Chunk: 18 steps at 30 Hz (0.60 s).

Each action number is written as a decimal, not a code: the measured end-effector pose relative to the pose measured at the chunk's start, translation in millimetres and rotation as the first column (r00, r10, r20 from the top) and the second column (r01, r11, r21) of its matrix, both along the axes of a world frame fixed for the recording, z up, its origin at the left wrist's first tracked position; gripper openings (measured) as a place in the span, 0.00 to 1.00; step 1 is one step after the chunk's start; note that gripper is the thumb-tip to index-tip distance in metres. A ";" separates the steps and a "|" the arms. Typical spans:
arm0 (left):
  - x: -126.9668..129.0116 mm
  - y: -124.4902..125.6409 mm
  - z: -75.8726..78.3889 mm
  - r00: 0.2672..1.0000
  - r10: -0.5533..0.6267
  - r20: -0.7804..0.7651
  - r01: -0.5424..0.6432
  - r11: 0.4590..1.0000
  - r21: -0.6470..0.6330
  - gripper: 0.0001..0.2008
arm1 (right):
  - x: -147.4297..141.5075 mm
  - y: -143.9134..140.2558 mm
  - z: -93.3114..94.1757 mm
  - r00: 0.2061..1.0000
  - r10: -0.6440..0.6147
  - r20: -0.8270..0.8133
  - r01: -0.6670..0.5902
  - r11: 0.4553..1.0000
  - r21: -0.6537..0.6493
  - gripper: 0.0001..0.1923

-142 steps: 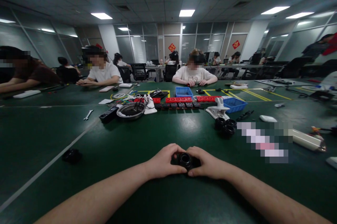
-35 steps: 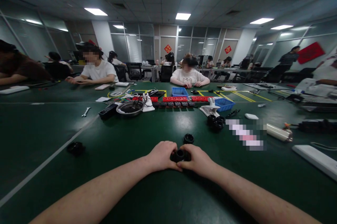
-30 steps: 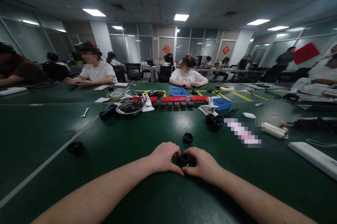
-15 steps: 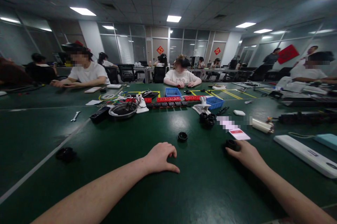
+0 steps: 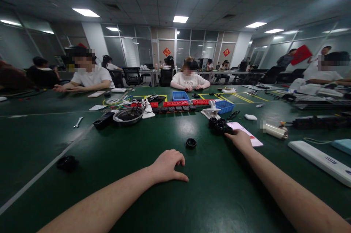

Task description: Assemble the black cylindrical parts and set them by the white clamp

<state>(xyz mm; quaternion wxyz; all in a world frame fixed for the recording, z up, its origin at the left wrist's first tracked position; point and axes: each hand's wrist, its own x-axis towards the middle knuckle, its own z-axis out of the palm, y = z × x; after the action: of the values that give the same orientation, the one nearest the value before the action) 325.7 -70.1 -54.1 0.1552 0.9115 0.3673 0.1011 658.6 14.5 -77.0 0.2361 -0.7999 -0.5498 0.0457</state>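
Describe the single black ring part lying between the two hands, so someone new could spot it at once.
On the green table, look just beyond the left hand. The lone black ring part lies flat there, apart from everything; the black parts cluster at the right hand is bunched together.

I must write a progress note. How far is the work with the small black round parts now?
One black ring part lies alone on the green table, apparently finished. The right hand reaches the cluster of black parts beside the white card; whether it grips one is unclear. The left hand rests empty on the table. Several cluster parts look unhandled.
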 end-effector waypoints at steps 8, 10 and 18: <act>-0.8 1.2 -1.2 1.000 -0.008 0.009 0.008 1.000 0.012 0.21 | -3.5 2.6 1.0 1.000 0.005 0.020 -0.005 1.000 0.018 0.23; -0.9 1.4 -1.8 1.000 -0.012 0.008 0.012 1.000 0.028 0.21 | -4.1 -6.3 1.2 1.000 0.001 0.023 -0.001 0.999 0.038 0.26; -0.1 4.7 -3.8 1.000 -0.021 -0.003 0.021 0.998 0.057 0.15 | -55.3 -65.7 13.7 0.923 0.384 0.013 -0.383 0.918 0.103 0.18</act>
<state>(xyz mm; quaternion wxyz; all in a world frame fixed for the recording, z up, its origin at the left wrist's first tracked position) 325.6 -65.5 -57.8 0.1295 0.9194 0.3551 0.1088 603.3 -51.2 -63.3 0.2657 -0.6634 -0.6965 0.0657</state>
